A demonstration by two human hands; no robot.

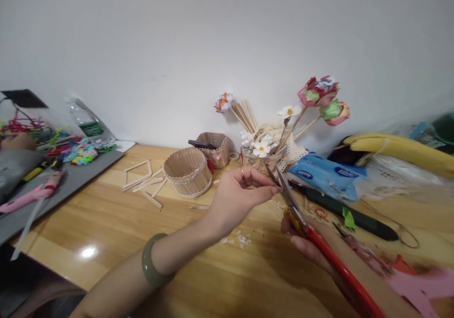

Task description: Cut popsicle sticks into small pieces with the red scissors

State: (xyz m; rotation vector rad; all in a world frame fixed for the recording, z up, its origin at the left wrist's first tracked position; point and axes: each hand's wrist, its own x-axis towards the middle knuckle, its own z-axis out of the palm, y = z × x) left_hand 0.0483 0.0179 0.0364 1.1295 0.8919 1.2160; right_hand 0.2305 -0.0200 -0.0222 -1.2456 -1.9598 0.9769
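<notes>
My left hand (236, 199) is pinched at thumb and fingertips, and whatever it holds there is too small to make out. Its fingertips are right beside the parted blades of a pair of red-handled scissors (315, 235). The scissors are gripped in my right hand (322, 247), blades pointing up and away from me; part of that hand is hidden behind the handle. Below my hands, several small white seed-like pieces (243, 239) lie scattered on the wooden table (191, 266).
Two round-sided wooden-stick baskets (187, 173) stand by the wall, with loose sticks (142, 178) to their left. Behind my hands is a pot of craft flowers (261, 146). A blue tissue pack (328, 173) and bananas (400, 147) lie right. Another person's hand (17, 142) is far left.
</notes>
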